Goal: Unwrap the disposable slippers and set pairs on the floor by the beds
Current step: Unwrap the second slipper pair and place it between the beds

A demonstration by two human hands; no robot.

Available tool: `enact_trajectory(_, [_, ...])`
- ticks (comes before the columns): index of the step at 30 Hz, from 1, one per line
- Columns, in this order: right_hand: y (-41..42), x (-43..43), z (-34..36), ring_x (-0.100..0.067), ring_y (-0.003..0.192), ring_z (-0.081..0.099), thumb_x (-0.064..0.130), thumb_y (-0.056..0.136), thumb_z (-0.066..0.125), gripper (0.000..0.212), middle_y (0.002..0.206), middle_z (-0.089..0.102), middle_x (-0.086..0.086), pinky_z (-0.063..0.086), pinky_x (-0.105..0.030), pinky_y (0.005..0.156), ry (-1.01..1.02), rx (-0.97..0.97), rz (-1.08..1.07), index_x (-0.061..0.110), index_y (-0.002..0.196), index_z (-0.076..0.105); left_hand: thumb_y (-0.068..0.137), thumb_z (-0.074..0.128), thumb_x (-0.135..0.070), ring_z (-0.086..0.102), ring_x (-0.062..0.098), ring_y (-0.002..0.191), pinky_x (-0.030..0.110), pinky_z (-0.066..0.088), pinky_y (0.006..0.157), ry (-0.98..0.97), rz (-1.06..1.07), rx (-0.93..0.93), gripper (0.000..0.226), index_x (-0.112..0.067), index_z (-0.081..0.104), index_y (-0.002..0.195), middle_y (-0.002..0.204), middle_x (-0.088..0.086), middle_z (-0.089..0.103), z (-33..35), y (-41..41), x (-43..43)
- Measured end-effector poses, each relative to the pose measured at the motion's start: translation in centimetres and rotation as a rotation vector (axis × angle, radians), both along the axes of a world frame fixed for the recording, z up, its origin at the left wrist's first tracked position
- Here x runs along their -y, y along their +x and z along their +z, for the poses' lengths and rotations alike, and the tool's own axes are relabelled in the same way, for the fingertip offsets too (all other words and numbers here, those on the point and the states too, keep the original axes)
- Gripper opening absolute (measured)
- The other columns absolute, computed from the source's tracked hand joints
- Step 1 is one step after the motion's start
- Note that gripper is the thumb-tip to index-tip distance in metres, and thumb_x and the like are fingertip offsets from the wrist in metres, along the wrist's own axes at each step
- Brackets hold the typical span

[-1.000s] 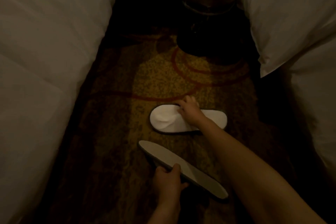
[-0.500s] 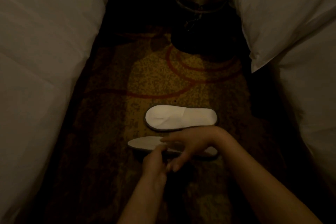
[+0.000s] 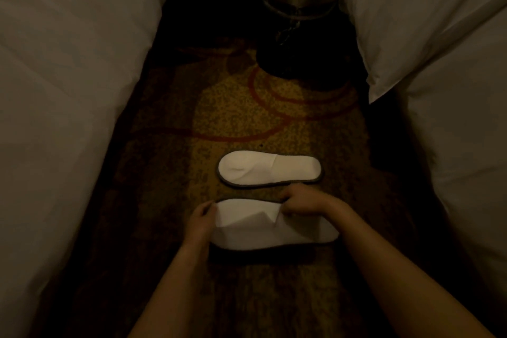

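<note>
Hands grip the near slipper (image 3: 274,230) on the carpet (image 3: 170,200) between the beds: left hand (image 3: 201,221) curled around its toe end, right hand (image 3: 304,202) pinching its upper. Far slipper (image 3: 269,170) lies flat just beyond.

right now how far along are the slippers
Done: far slipper lies flat on the carpet between the beds. In hand: left hand and right hand hold the near slipper, its upper creased. Left: flattening it beside the first. No wrapper shows.
</note>
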State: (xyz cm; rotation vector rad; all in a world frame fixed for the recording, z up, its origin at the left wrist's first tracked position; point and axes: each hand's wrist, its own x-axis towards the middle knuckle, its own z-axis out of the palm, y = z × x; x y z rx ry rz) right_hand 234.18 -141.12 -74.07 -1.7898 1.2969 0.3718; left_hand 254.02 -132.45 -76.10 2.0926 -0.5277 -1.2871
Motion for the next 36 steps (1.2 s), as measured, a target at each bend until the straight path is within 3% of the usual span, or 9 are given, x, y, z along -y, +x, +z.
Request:
enact_trajectory(2, [-0.3,0.0,-0.9,-0.022,0.077,0.053,0.015,0.077,0.057,0.009,0.082,0.056,-0.008,0.04,-0.03,0.06,-0.006,-0.058,0.021,0.01,0.081,0.063,0.097,0.046,-0.02,0.042,0.031,0.129,0.036,0.038,0.096,-0.006,-0.013,-0.011,0.038,-0.009,0.049,0.133,0.143,0.014,0.044,-1.1,-0.7,-0.8])
enact_trajectory(5, [-0.6,-0.8,-2.9,-0.029,0.11,0.053,0.017,0.082,0.055,0.034,0.119,0.056,-0.014,0.045,-0.036,0.088,-0.102,-0.116,0.084,0.01,0.115,0.056,0.097,0.046,-0.016,0.043,0.034,0.127,0.04,0.04,0.098,0.044,0.012,0.025,0.036,-0.006,0.05,0.132,0.142,0.016,0.046,-2.4,-1.2,-1.5])
enact_trajectory(8, [-0.8,-2.9,-4.6,-0.031,0.13,0.034,0.034,0.082,0.061,0.068,0.141,0.039,-0.01,0.03,-0.037,0.108,-0.248,-0.082,0.124,0.015,0.14,0.031,0.095,0.048,-0.012,0.044,0.037,0.125,0.044,0.04,0.103,0.056,-0.048,0.116,0.037,-0.005,0.051,0.131,0.14,0.019,0.045,-3.4,-1.0,-1.7])
enact_trajectory(10, [-1.1,-4.5,-5.6,-0.03,0.137,0.024,0.049,0.075,0.067,0.095,0.15,0.027,-0.01,0.018,-0.037,0.114,-0.26,-0.066,0.181,0.016,0.147,0.015,0.094,0.049,-0.012,0.043,0.038,0.126,0.045,0.039,0.106,0.06,-0.093,0.195,0.038,-0.008,0.05,0.132,0.143,0.02,0.04,-3.7,-0.8,-1.7])
enact_trajectory(12, [-1.5,-6.0,-6.4,-0.029,0.141,0.015,0.049,0.069,0.072,0.11,0.155,0.015,-0.009,0.008,-0.04,0.117,-0.283,-0.094,0.239,0.017,0.149,0.003,0.093,0.048,-0.014,0.038,0.038,0.129,0.045,0.036,0.107,0.081,-0.157,0.288,0.04,-0.013,0.05,0.133,0.145,0.016,0.036,-3.8,-1.0,-1.8])
enact_trajectory(16, [-1.7,-7.3,-7.5,-0.027,0.14,0.015,0.035,0.072,0.074,0.108,0.155,0.014,-0.009,0.007,-0.037,0.117,-0.397,-0.095,0.22,0.015,0.148,0.0,0.091,0.049,-0.011,0.028,0.035,0.135,0.044,0.03,0.111,0.1,-0.243,0.374,0.043,-0.016,0.048,0.134,0.147,0.013,0.034,-3.9,-1.3,-1.9])
enact_trajectory(21, [-1.8,-7.7,-7.7,-0.026,0.139,0.018,0.034,0.074,0.071,0.098,0.153,0.019,-0.01,0.013,-0.034,0.117,-0.421,-0.047,0.18,0.012,0.148,0.009,0.089,0.049,-0.004,0.027,0.034,0.136,0.041,0.028,0.111,0.068,-0.225,0.351,0.045,-0.011,0.05,0.133,0.147,0.014,0.035,-3.8,-1.3,-2.2])
enact_trajectory(36, [-2.1,-8.1,-7.5,-0.025,0.142,0.011,0.031,0.076,0.071,0.098,0.155,0.013,-0.009,0.01,-0.035,0.118,-0.367,-0.045,0.139,0.014,0.148,0.006,0.087,0.052,-0.003,0.029,0.034,0.134,0.039,0.028,0.11,0.032,-0.256,0.365,0.045,-0.009,0.05,0.132,0.143,0.017,0.039,-4.0,-1.7,-3.0])
